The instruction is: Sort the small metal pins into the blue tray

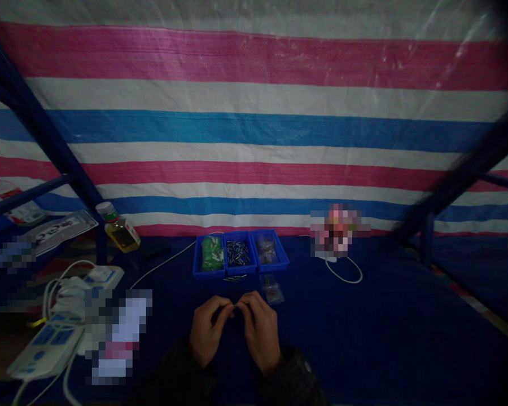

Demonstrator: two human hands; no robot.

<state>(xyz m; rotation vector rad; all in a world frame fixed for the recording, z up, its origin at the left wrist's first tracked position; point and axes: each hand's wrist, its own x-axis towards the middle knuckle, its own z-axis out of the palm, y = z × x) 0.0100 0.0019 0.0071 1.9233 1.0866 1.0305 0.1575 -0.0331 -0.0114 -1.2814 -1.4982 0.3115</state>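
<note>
My left hand (209, 327) and my right hand (260, 330) meet fingertip to fingertip over the dark blue table. Both are pinched closed; whatever lies between the fingertips is too small to make out. Beyond them stand three joined blue trays. The left tray (209, 275) holds green packets (212, 252), the middle tray (240, 270) many small metal pins (237, 254), and the right tray (275, 267) clear plastic bags (266, 249). A few loose pins (235, 278) lie before the middle tray. Close to my right fingertips lies a small clear bag (272, 290) with something inside.
At left are power strips (46, 347) with plugs and white cables, plus a bottle of yellowish liquid (122, 231). A white cord (347, 279) loops at right beside a blurred-out object. Blue metal posts (68, 152) and striped sheeting (254, 129) bound the table.
</note>
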